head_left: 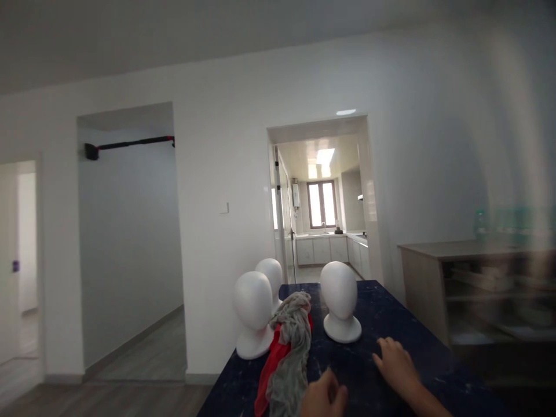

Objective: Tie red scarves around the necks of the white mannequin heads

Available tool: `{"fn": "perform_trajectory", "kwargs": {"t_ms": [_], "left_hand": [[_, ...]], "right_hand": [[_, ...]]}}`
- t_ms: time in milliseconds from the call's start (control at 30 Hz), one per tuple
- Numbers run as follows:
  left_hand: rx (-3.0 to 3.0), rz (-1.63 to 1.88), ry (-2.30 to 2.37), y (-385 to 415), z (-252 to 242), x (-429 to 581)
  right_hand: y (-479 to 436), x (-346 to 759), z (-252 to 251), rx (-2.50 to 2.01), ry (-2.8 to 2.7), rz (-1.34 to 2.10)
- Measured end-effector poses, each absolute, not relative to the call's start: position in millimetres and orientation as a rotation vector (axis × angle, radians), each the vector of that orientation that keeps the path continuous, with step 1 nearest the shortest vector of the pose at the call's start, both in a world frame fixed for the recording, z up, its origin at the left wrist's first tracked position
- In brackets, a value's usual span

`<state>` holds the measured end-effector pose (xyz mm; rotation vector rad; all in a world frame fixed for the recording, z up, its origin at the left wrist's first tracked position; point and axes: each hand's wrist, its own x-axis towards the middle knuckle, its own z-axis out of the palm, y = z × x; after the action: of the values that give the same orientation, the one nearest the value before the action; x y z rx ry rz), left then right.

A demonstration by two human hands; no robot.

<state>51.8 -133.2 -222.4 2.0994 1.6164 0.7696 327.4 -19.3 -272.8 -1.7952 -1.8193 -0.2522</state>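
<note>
My right hand (396, 365) lies flat on the dark blue table (391, 324), fingers stretched toward a white mannequin head (340, 301). My left hand (324, 397) sits at the bottom edge with fingers curled, right beside a bundle of grey cloth (289, 347) and red cloth (269, 368); whether it grips the cloth I cannot make out. Two more white mannequin heads stand at the table's far left: one nearer (253, 313), one behind it (271, 275). The cloth bundle leans against the nearer one.
A wooden shelf unit (478, 289) stands to the right, blurred. Beyond the table a doorway (321, 202) opens onto a kitchen. A wide opening (130, 243) at the left leads to a corridor with a wooden floor.
</note>
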Motion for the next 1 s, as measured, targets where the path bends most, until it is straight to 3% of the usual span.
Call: {"fn": "perform_trajectory", "kwargs": {"t_ms": [133,300,567,700,900,1000], "left_hand": [[2.039,0.952,1.954,-87,-199,8],[2.265,0.773,2.324,-23,-172,-35],[2.353,0.662,2.203,18,-175,-5],[2.355,0.847,2.089,17,-164,-6],[2.163,1.362,1.83,-25,-126,-12],[2.154,1.217,1.504,-71,-123,-10]], "right_hand": [[-37,334,-266,-1.766,-1.711,-0.413],[-33,319,-258,-1.725,-1.709,-0.369],[-31,319,-260,-1.753,-1.66,-0.218],[-28,320,-259,-1.763,-1.652,-0.137],[-27,321,-256,-1.778,-1.653,-0.08],[-26,321,-257,-1.776,-1.647,-0.083]]}}
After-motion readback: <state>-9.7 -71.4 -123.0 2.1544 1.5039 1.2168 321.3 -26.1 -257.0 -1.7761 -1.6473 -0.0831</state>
